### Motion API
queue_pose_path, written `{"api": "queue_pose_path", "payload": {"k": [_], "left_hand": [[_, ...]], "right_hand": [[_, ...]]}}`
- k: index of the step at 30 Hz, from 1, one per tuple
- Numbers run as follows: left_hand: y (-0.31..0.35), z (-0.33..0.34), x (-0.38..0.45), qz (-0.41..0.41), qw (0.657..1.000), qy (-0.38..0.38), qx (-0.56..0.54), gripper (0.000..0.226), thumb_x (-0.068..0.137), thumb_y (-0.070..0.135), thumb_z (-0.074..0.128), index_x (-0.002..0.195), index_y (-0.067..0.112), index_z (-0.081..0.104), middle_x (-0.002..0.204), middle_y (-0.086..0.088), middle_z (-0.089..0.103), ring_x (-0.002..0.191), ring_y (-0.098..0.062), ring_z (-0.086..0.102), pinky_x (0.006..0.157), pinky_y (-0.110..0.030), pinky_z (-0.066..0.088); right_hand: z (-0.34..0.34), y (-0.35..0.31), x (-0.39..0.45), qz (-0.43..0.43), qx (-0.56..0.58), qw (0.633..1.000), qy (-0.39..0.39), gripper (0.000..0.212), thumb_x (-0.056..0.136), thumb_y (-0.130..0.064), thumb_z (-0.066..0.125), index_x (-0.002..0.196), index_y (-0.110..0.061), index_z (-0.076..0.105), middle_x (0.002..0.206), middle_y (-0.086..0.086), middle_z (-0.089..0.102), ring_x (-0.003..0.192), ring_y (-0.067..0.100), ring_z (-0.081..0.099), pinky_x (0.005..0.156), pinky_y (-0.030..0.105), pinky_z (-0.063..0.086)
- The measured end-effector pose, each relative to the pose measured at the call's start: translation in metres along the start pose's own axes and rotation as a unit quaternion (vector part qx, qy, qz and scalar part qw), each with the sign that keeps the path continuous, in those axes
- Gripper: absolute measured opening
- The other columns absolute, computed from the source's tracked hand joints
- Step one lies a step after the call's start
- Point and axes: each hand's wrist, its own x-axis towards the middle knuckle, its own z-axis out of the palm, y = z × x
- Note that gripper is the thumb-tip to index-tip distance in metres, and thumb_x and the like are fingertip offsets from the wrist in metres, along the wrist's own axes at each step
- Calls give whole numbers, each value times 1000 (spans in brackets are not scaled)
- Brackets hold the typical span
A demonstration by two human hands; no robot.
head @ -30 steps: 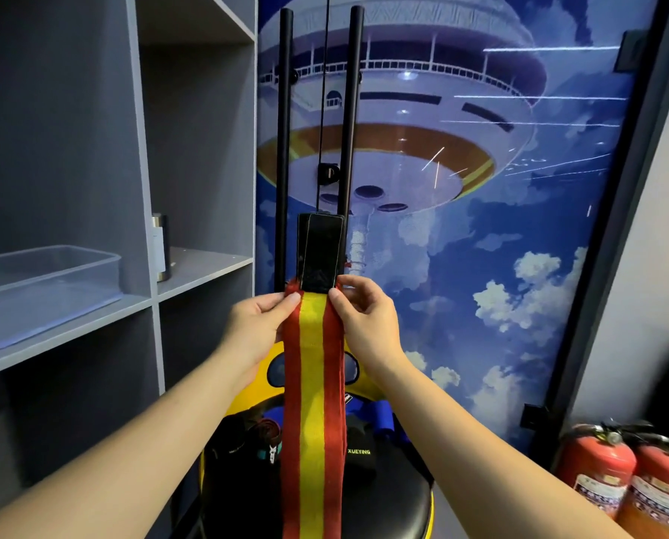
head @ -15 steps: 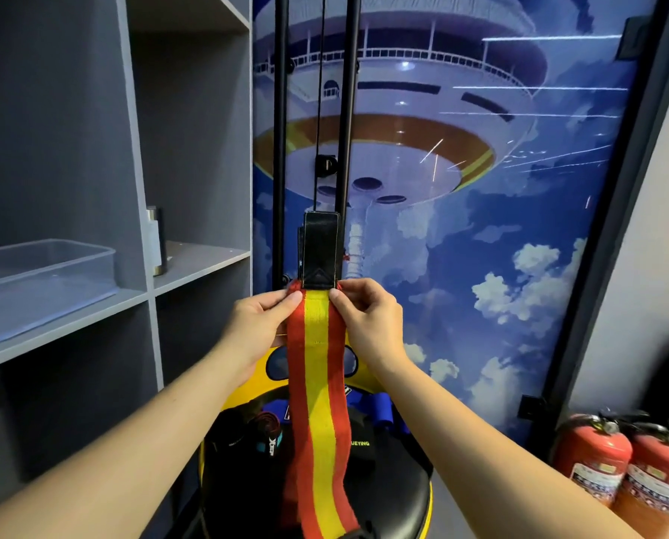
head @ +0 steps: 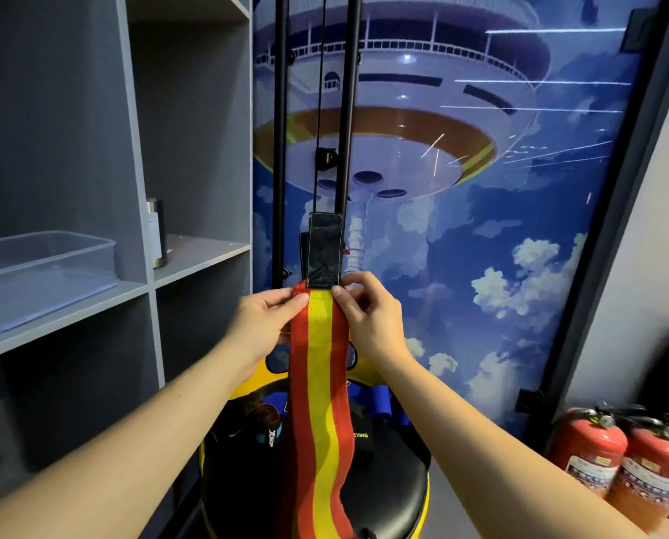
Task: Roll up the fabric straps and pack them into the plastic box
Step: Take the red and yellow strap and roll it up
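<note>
Above stool: left hand [head: 264,324], right hand [head: 371,317] pinch one strap [head: 319,387] (two extinguishers [head: 620,457] right).

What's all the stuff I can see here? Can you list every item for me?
Fabric strap: one, red with a yellow stripe and a black end tab, held upright at centre.
Plastic box: one, clear, on the left shelf.
Shelving unit: one, grey, left side.
Metal flask: one, silver and dark, on the next shelf.
Black poles: two, upright behind the strap.
Round stool: one, black with yellow rim, holding other straps.
Fire extinguishers: two, red, lower right.
Spaceship mural: one, blue, back wall.
Left hand: pinching the strap's left edge.
Right hand: pinching its right edge.
</note>
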Motion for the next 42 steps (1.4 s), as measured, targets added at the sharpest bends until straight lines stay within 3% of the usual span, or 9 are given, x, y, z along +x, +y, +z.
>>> {"api": "queue_pose_path", "payload": {"k": [6,9,12,16,23,28,32,38,42], "left_hand": [[-2,-4,5,-21,999,21,-40,18,94,15,67,111,16,72,91,-10,78,75,-20,73,70,-33,62],[0,-8,4,-9,1000,-4,9,20,95,19,66,114,17,72,93,-9,78,85,-24,74,79,-38,61],[1,-10,-1,12,997,-42,61,15,101,19,56,112,23,67,91,-6,75,85,-25,72,72,-36,62],[-12,-15,-2,37,982,-69,171,13,104,33,51,104,31,64,81,-9,72,83,-41,71,77,-52,59],[-45,-14,-3,-23,986,-82,141,15,104,29,51,110,22,62,72,-3,68,60,-25,66,46,-33,55],[-105,-18,8,-83,985,-81,129,18,104,30,52,114,19,62,76,-7,72,61,-22,67,43,-28,51],[-173,-21,17,-146,974,-67,159,16,104,32,51,115,23,59,85,-16,72,61,-28,68,49,-36,57],[-258,-19,42,-198,960,10,196,21,100,31,60,120,25,56,92,-14,69,60,-26,64,46,-29,55],[-294,-20,70,-196,957,40,211,23,96,36,64,116,23,63,91,-9,72,62,-20,67,50,-28,54]], "right_hand": [[-5,-1,-5,134,128,979,-88,23,91,-32,73,109,-20,68,83,5,73,79,18,71,72,34,60],[-11,0,-7,128,119,978,-111,12,95,-26,69,102,-17,67,79,0,70,77,17,71,67,33,60],[-14,3,-9,128,83,982,-115,14,97,-31,66,103,-19,64,87,8,69,80,28,72,69,47,63],[-12,10,-18,141,42,980,-131,15,99,-37,60,104,-24,59,94,12,68,79,28,72,64,50,63],[-8,41,-32,181,35,971,-152,14,100,-39,58,103,-26,57,91,8,67,69,21,69,51,42,60],[8,89,-53,221,26,961,-165,16,99,-37,60,100,-22,57,85,4,62,66,20,68,48,41,58],[26,144,-78,282,8,944,-170,15,99,-32,62,98,-18,59,80,4,61,66,19,65,55,54,61],[55,236,-93,286,-76,937,-188,8,86,-55,61,86,-47,59,79,-12,64,81,21,68,73,53,60],[70,270,-82,284,-91,938,-174,10,90,-50,61,85,-41,60,78,-10,65,79,19,67,74,48,60]]}}
